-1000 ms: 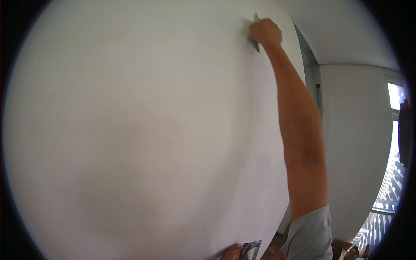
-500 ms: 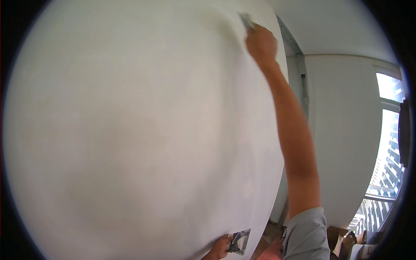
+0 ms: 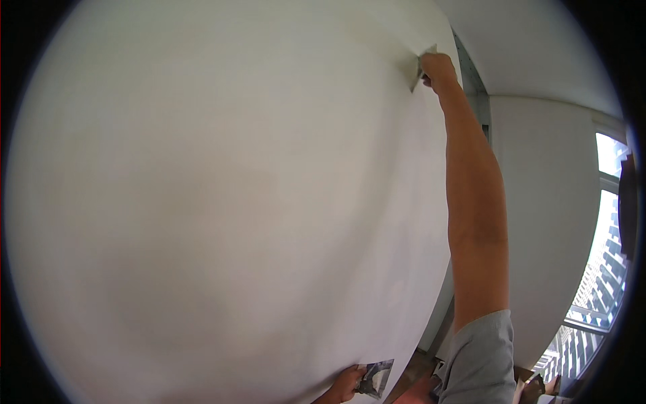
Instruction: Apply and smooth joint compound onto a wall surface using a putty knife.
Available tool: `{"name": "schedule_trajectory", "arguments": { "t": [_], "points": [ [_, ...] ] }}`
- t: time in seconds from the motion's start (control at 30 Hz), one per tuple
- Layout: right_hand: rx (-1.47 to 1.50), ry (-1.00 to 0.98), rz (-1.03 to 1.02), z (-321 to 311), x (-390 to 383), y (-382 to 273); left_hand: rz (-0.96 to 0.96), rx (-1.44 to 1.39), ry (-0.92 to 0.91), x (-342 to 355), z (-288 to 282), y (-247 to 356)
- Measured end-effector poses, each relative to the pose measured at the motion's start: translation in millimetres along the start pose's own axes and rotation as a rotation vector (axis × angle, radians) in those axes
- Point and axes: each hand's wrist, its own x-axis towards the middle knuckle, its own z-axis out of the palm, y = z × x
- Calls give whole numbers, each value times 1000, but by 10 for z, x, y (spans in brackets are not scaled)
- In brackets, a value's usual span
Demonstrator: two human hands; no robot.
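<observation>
High up by the right edge of a broad white wall (image 3: 235,168), my right hand (image 3: 441,71) is closed round a putty knife (image 3: 418,71). Its wide blade meets the wall surface at a slant. That arm stretches far upward, out of a grey short sleeve. Low in the picture, my left hand (image 3: 346,384) grips a second flat-bladed putty knife (image 3: 375,378), held in front of the wall. Pale filler appears to lie on its dark, smeared blade. Both handles are mostly covered by my fingers.
Past the wall's right edge runs a grey metal frame (image 3: 469,60), with another pale wall (image 3: 531,222) behind it. A bright window (image 3: 595,262) stands at far right. Cardboard-like items (image 3: 531,387) lie low at the right.
My right hand has moved right, closer to the wall's edge, and its putty knife's blade has turned. My left hand stays nearly in place. The view has shifted slightly.
</observation>
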Motion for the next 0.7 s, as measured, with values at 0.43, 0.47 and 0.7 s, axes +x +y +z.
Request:
{"name": "schedule_trajectory", "arguments": {
  "t": [0.43, 0.47, 0.7],
  "points": [
    [-63, 49, -681, 299, -1610, -2110, -13, -34, 59, -60, 9, -73],
    [-23, -30, -705, 299, -1836, -2226, 3, -53, -22, -12, -79, -126],
    [-213, 91, -1204, 220, -2448, -1926, 26, -41, 75, -256, 145, 34]
  ]
}}
